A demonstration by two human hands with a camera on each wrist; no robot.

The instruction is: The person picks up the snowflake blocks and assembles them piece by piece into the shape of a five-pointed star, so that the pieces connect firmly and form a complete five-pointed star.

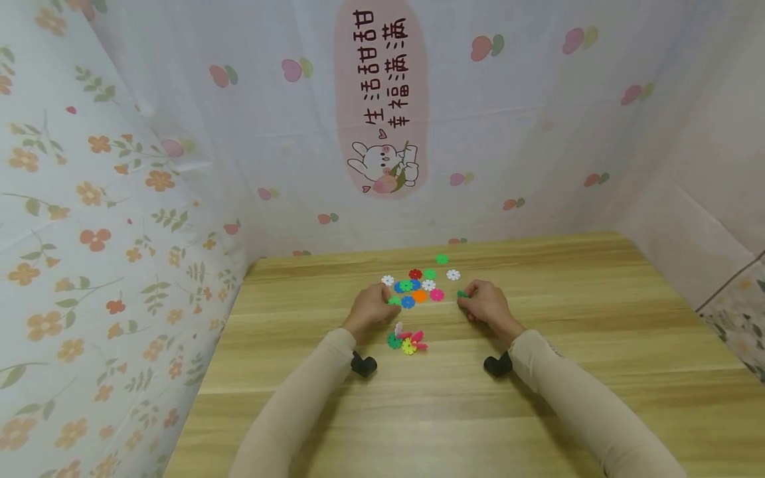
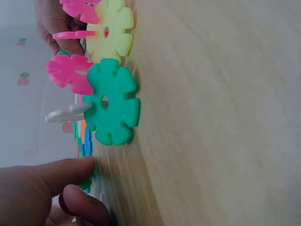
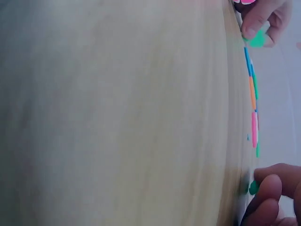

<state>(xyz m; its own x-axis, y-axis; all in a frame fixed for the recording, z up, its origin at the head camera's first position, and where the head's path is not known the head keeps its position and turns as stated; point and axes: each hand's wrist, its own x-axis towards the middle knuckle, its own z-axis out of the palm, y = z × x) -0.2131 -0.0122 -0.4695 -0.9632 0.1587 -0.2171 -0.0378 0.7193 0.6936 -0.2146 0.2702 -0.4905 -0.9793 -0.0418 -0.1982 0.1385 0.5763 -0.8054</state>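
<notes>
A: State the grip of the left hand (image 1: 370, 308).
B: Pinches a light green disc (image 1: 394, 301) between thumb and fingers, beyond the cluster (image 1: 409, 346) of joined discs and slightly to its left.
A: State the grip of the right hand (image 1: 487, 305).
B: Pinches a dark green disc (image 1: 461, 294) between thumb and finger, beyond the cluster and to its right.
A: Identify the parts of the cluster.
B: Includes a teal disc (image 2: 121, 101) and a yellow disc (image 2: 117, 28), with pink discs (image 2: 68, 74) and a white disc (image 2: 68, 114) projecting at angles. Rests on the wooden table (image 1: 406, 425).
A: Locate the loose discs.
B: Lie flat beyond the cluster. Include a blue disc (image 1: 408, 303), an orange disc (image 1: 420, 296) and, farther from the cluster, a red disc (image 1: 415, 273).
</notes>
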